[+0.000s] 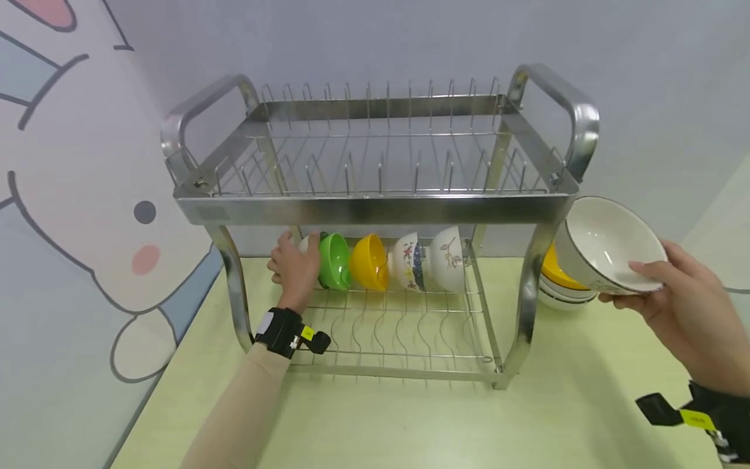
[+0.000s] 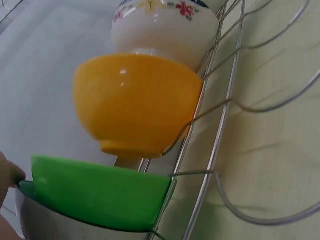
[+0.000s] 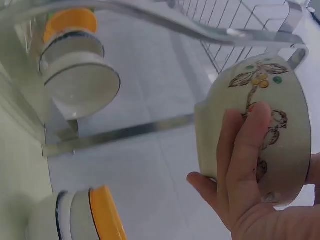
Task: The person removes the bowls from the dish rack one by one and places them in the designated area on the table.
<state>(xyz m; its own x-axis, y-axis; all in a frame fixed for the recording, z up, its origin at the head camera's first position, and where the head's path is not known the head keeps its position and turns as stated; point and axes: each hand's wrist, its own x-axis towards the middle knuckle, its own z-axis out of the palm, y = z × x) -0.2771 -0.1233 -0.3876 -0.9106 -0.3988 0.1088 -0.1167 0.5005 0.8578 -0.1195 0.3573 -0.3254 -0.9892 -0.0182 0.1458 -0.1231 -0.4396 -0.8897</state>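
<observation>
On the left of the lower rack, my left hand (image 1: 295,264) grips a pale bowl with a dark rim (image 2: 60,222), mostly hidden by the hand in the head view. Right against that bowl sits a green bowl (image 1: 335,262). Further along stand a yellow bowl (image 1: 369,262), a flower-patterned white bowl (image 1: 406,262) and another white bowl (image 1: 448,260), all on their sides. Outside the rack, my right hand (image 1: 685,293) holds a white bowl (image 1: 612,244) by its wall, thumb at the rim. Brown leaves decorate its outside in the right wrist view.
A two-tier metal dish rack (image 1: 375,212) stands on the pale green table (image 1: 398,423). Beside its right leg is a stack of bowls (image 1: 565,296), a yellow one on top. Thin wire dividers (image 1: 381,332) line the lower tier. A wall rises behind.
</observation>
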